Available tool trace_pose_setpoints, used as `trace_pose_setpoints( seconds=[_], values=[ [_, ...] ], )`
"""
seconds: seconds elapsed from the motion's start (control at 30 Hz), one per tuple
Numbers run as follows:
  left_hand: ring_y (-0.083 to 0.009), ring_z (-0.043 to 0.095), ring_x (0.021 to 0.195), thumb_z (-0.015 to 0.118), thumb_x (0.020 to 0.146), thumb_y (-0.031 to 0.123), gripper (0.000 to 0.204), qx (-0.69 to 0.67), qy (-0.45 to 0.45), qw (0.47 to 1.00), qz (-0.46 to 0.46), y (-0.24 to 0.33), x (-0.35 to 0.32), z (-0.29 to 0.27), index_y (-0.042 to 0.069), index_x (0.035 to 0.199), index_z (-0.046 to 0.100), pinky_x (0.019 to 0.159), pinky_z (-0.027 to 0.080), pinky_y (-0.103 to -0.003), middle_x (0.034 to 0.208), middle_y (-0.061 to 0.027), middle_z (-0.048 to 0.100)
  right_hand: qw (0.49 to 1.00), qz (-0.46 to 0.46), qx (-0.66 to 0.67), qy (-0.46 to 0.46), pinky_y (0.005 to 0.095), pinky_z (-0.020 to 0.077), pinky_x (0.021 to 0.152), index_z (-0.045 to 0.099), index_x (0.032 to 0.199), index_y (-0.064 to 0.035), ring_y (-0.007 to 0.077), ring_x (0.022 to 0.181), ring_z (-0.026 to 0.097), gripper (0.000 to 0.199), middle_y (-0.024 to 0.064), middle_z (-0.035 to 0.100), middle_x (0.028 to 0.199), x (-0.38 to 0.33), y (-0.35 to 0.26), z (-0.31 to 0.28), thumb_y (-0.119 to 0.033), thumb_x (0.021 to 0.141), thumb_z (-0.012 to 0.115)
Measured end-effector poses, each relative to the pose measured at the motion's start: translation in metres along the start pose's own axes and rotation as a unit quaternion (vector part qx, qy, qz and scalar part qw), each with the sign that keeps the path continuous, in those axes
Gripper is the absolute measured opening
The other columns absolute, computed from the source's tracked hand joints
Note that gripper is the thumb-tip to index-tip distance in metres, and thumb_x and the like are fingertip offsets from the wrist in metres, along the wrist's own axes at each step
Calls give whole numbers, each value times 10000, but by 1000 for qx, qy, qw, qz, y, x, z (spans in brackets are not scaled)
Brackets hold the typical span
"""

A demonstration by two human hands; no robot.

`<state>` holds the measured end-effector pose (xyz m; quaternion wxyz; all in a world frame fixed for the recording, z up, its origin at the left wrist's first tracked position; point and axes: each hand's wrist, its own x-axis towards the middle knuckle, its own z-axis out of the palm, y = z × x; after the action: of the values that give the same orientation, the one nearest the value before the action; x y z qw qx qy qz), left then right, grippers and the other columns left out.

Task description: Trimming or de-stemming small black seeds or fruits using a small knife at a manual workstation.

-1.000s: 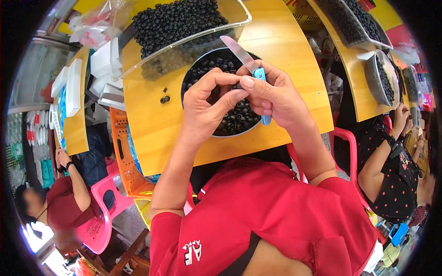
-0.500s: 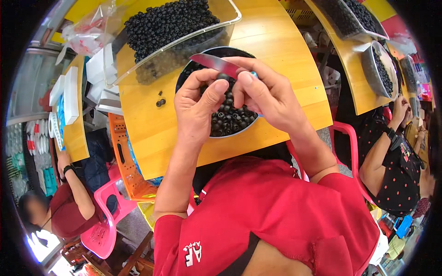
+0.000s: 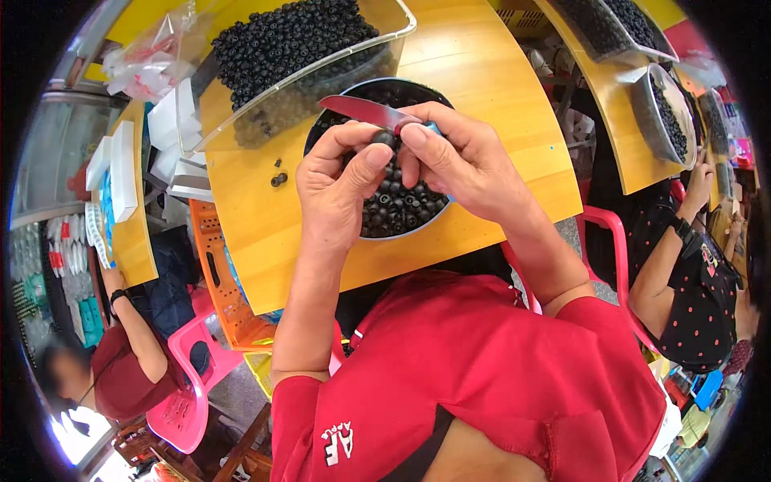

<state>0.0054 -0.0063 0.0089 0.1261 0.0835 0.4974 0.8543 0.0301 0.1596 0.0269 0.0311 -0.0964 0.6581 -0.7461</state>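
My left hand (image 3: 341,178) pinches a small black round piece (image 3: 385,140) between thumb and fingertips. My right hand (image 3: 474,165) is closed around the handle of a knife (image 3: 361,109), with a bit of blue showing beside the fingers. The blade points left and lies just beyond the piece; whether they touch I cannot tell. Both hands hover over a round bowl (image 3: 401,234) that holds many black pieces (image 3: 397,210) of the same sort, some with holes in the middle.
A clear plastic bin (image 3: 408,26) full of black pieces stands at the far left of the yellow table (image 3: 502,104). A few loose pieces (image 3: 279,179) lie left of the bowl. An orange crate (image 3: 210,241) is by the left edge. Other people sit on both sides.
Both hands have shifted slightly left. The knife blade has moved left and lies flatter, and more of the black piece shows at my left fingertips.
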Motion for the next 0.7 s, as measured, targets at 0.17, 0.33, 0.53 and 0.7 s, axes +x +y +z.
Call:
trace_pose_setpoints(
  seconds=[0.17,0.33,0.53,0.7],
  values=[
    [-39,472,597,682,852,69,169,-39,-9,999,14,-5,4,-4,42,1009,624,500,332,-162,822,8,618,1000,11,25,9,172,290,457,533,1231,-7,12,518,371,311,16,566,678,-2,-7,4,-205,1002,462],
    [-52,471,584,679,860,89,162,-64,-18,998,-1,-7,5,-3,48,1006,621,495,338,-168,794,6,613,1000,-10,8,20,173,289,457,537,1218,-9,11,518,375,303,12,555,663,-2,-6,6,-209,1002,463],
    [-67,483,593,669,868,90,157,-129,-12,991,-24,-11,4,-2,49,1011,619,493,352,-175,808,-14,618,1000,-23,-4,16,174,290,452,557,1135,-18,9,514,374,260,-17,536,645,1,-1,6,-222,1003,465],
    [-70,470,595,654,875,83,159,-152,14,988,-15,-13,4,2,43,1023,614,512,352,-178,803,-4,604,998,-48,-24,27,166,302,453,576,1091,-35,10,517,392,237,-33,513,621,3,2,6,-231,996,485]
  ],
)
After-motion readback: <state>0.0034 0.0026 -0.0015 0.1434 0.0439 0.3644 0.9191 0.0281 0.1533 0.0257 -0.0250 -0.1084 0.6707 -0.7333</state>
